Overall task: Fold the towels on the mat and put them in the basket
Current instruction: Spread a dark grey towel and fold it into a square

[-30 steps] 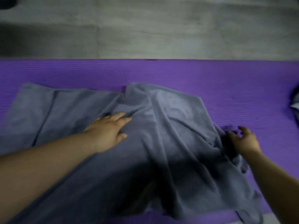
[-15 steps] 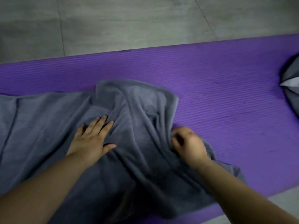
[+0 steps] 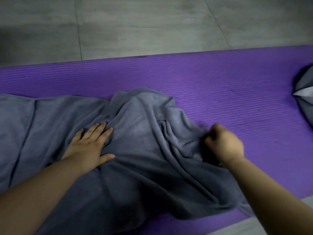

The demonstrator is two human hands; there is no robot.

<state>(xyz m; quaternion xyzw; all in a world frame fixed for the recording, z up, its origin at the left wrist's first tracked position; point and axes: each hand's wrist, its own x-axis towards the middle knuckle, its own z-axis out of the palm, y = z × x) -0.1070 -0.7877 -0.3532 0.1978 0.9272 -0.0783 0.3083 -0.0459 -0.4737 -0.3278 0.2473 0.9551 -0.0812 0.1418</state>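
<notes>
This looks like a plain indoor room, probably in a home, though nothing settles which. Beyond the straight fingers (image 3: 101, 128) of the left hand (image 3: 89, 146), a purple ribbed exercise mat (image 3: 220, 85) lies directly on the floor (image 3: 152, 24), which is laid in large grey tiles with thin joints (matt, like concrete). Under those fingers spreads a rumpled grey towel (image 3: 135, 133), household linen. Well right of the curled fingers (image 3: 210, 139) of the right hand (image 3: 223, 146), at the edge of view, sits another grey bundle of cloth (image 3: 304, 85). The light is dim.
</notes>
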